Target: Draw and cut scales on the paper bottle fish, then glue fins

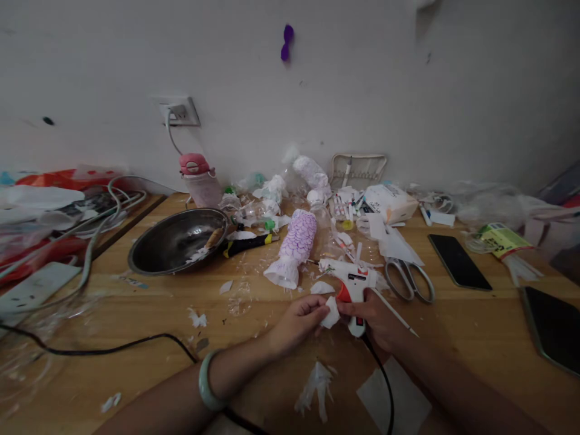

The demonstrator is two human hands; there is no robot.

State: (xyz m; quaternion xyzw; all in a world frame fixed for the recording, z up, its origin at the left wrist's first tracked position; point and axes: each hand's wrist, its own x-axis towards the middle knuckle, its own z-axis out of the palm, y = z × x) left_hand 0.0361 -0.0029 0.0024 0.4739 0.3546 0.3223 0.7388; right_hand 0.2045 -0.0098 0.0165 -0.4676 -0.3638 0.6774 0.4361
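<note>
Close to the table's front, a small piece of white paper [331, 313] is pinched between the thumb and fingers of my left hand [296, 320]. My right hand [378, 317] is closed, its fingertips at the paper's right edge. Those fingers cross in front of the handle of a white hot glue gun [356, 279] with a red trigger; whether they touch the handle I cannot tell. The gun's nozzle points left, towards a bottle-shaped piece [299, 238] covered in purple-edged white paper scales. A white paper scrap [322, 287] lies just beyond my left hand.
A metal bowl [149, 248] and a yellow-black utility knife [249, 244] lie left. Scissors [410, 281], a phone [458, 261] and another dark device [555, 326] are right. Markers, a tissue pack [390, 202] and plastic bottles crowd the back. A black cable [383, 374] runs from the gun.
</note>
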